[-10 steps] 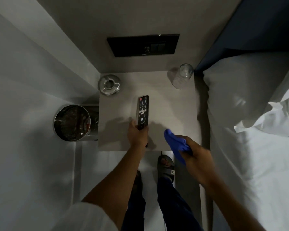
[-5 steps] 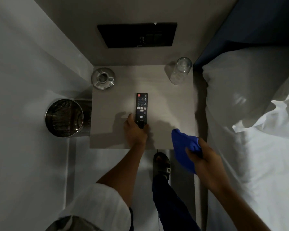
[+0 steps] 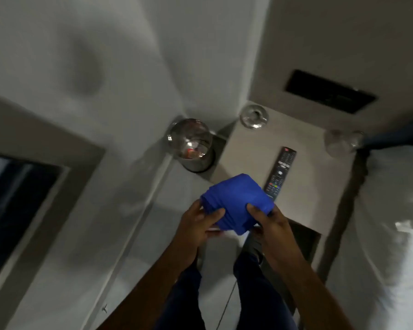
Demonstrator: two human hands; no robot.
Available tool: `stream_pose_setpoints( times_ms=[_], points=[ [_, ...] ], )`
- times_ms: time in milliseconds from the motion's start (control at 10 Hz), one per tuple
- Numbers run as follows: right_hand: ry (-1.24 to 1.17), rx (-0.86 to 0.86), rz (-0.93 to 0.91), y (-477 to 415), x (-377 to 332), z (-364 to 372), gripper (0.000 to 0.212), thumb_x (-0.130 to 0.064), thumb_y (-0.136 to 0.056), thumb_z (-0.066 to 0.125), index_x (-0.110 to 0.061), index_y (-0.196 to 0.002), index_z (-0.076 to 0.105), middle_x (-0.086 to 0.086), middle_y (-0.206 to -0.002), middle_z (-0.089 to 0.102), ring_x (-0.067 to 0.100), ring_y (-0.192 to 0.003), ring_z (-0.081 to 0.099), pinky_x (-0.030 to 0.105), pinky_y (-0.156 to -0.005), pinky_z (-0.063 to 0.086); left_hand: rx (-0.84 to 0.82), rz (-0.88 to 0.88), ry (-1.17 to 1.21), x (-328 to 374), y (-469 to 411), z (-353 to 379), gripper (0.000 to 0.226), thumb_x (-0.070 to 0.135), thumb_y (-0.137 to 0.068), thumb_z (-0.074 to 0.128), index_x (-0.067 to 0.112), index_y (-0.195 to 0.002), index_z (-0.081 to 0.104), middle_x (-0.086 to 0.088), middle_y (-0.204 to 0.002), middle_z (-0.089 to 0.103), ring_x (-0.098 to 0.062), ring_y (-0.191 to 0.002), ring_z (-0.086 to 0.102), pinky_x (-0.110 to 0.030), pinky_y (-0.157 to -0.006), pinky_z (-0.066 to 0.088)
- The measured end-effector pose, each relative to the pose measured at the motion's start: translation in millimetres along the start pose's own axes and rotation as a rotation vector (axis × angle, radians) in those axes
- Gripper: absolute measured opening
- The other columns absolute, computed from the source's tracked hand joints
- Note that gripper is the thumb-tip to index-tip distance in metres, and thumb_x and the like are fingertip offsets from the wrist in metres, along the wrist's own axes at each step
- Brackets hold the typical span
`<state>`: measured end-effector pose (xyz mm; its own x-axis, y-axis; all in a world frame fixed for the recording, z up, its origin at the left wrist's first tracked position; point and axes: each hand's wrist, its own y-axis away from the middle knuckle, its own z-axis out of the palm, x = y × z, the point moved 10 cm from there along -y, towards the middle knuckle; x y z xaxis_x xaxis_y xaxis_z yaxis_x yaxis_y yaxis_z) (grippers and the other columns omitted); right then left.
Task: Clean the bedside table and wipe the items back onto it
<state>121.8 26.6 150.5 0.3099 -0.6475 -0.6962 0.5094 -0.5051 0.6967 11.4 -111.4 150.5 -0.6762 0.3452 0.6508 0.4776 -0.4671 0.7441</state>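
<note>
A folded blue cloth (image 3: 236, 201) is held in front of me by both hands, my left hand (image 3: 198, 225) on its left side and my right hand (image 3: 267, 222) on its right. Behind it the grey bedside table (image 3: 315, 186) carries a black remote (image 3: 281, 171) lying flat, its near end hidden by the cloth. A round glass ashtray (image 3: 254, 116) sits at the table's far left corner. A clear drinking glass (image 3: 341, 141) stands at the far right corner, blurred.
A shiny metal waste bin (image 3: 191, 144) stands on the floor left of the table. The white bed and pillow (image 3: 391, 210) lie to the right. A dark switch panel (image 3: 329, 91) is on the wall behind. A dark-framed panel (image 3: 22, 198) is at far left.
My left hand let go of the remote and came back to the cloth, which both hands now hold. The view has swung to the left and tilted.
</note>
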Motion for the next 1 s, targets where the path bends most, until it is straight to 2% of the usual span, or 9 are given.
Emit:
stream_pose_setpoints(
  times_ms=[200,300,400,500,600,700,800,900,1000],
  points=[
    [0.318,-0.292,-0.078,44,-7,186,0.023,-0.019,-0.087,0.068,-0.02,-0.109,0.068,0.002,-0.106,0.074,0.018,-0.091,0.071,0.032,-0.072,0.056,0.469,0.34,-0.096,70,81,-173,0.034,0.013,-0.086,0.073,0.028,-0.114,0.061,0.009,-0.085,0.077,-0.002,-0.081,0.074,-0.017,-0.066,0.058],
    [0.524,-0.361,-0.142,60,-8,277,0.007,-0.022,-0.085,0.069,-0.029,-0.087,0.066,0.0,-0.091,0.07,0.015,-0.077,0.064,0.029,-0.066,0.05,0.717,0.414,-0.051,90,126,-254,0.041,0.014,-0.085,0.073,0.017,-0.122,0.055,-0.003,-0.09,0.076,-0.013,-0.077,0.073,-0.027,-0.07,0.058],
    [0.675,-0.436,-0.127,66,3,354,0.009,-0.021,-0.083,0.065,-0.012,-0.086,0.064,0.009,-0.078,0.061,0.018,-0.065,0.054,0.034,-0.062,0.045,0.904,0.445,-0.035,93,159,-313,0.046,0.014,-0.085,0.072,0.018,-0.127,0.055,0.003,-0.109,0.07,-0.007,-0.088,0.07,-0.022,-0.075,0.055],
    [0.764,-0.455,0.004,57,27,404,0.019,-0.022,-0.081,0.062,-0.006,-0.089,0.064,0.008,-0.069,0.059,0.019,-0.056,0.053,0.028,-0.049,0.044,0.995,0.423,0.076,88,169,-354,0.05,0.012,-0.085,0.073,0.014,-0.131,0.053,-0.005,-0.118,0.068,-0.021,-0.099,0.068,-0.04,-0.087,0.057],
    [0.789,-0.39,0.042,43,34,426,0.022,-0.017,-0.079,0.063,-0.003,-0.096,0.065,0.011,-0.071,0.064,0.02,-0.056,0.06,0.024,-0.045,0.049,0.966,0.411,0.212,81,157,-373,0.049,0.01,-0.085,0.073,0.008,-0.13,0.054,-0.013,-0.117,0.068,-0.023,-0.09,0.068,-0.034,-0.075,0.057],
    [0.743,-0.31,-0.03,30,25,437,0.029,-0.013,-0.082,0.065,-0.001,-0.108,0.062,0.016,-0.091,0.069,0.024,-0.07,0.067,0.031,-0.059,0.059,0.936,0.426,0.283,80,145,-373,0.019,0.01,-0.09,0.065,0.016,-0.109,0.065,-0.008,-0.1,0.07,-0.028,-0.092,0.07,-0.015,-0.066,0.054],
    [0.65,-0.222,-0.121,30,18,436,0.041,-0.009,-0.082,0.069,-0.003,-0.12,0.055,0.015,-0.104,0.068,0.03,-0.09,0.068,0.045,-0.084,0.057,0.88,0.404,0.318,77,133,-373,0.016,0.01,-0.095,0.057,0.024,-0.095,0.066,-0.007,-0.094,0.071,-0.029,-0.097,0.069,-0.03,-0.081,0.053],
    [0.51,-0.263,-0.066,42,26,430,0.057,0.003,-0.08,0.068,-0.008,-0.129,0.041,0.014,-0.116,0.06,0.029,-0.098,0.064,0.043,-0.085,0.056,0.831,0.409,0.29,78,129,-371,0.022,0.008,-0.095,0.056,0.011,-0.115,0.065,-0.015,-0.113,0.068,-0.031,-0.107,0.065,-0.043,-0.094,0.051],
    [0.496,-0.228,-0.002,48,23,411,0.066,0.0,-0.084,0.067,-0.013,-0.139,0.033,0.019,-0.133,0.045,0.036,-0.106,0.06,0.045,-0.08,0.057,0.916,0.458,0.12,77,139,-370,0.033,0.0,-0.089,0.061,0.01,-0.12,0.063,-0.015,-0.121,0.063,-0.021,-0.102,0.063,-0.019,-0.081,0.045]
  ],
)
